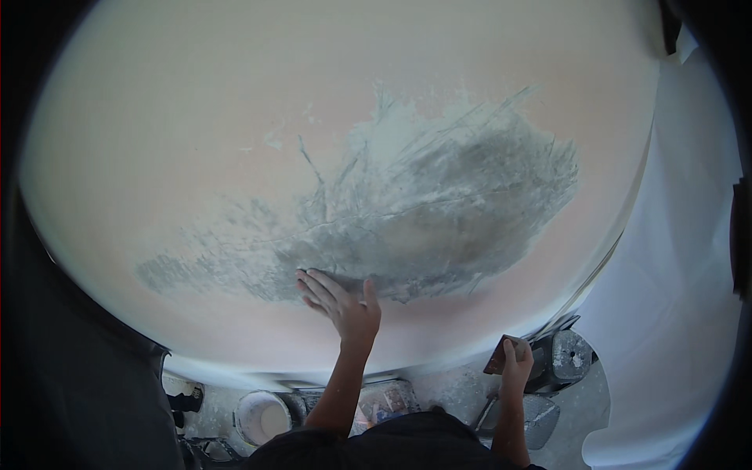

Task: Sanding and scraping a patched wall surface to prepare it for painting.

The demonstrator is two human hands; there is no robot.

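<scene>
1. Around you: a white bucket stands on the floor, left of your torso; a dark, dust-spotted object, its kind unclear, sits just right of your right hand.
2. Flanking the panel: a white sheet at right, a dark cover at left.
3. The panel: broad, pale, rounded at its edges, extending before you; a grey, streaked patch crosses its middle. The floor is grey and dusty.
4. Your left hand: fingers straight, slightly spread, laid at the patch's lower edge, thumb apart.
5. Your right hand: fingers gripping a brown block beside the panel's near edge.
</scene>
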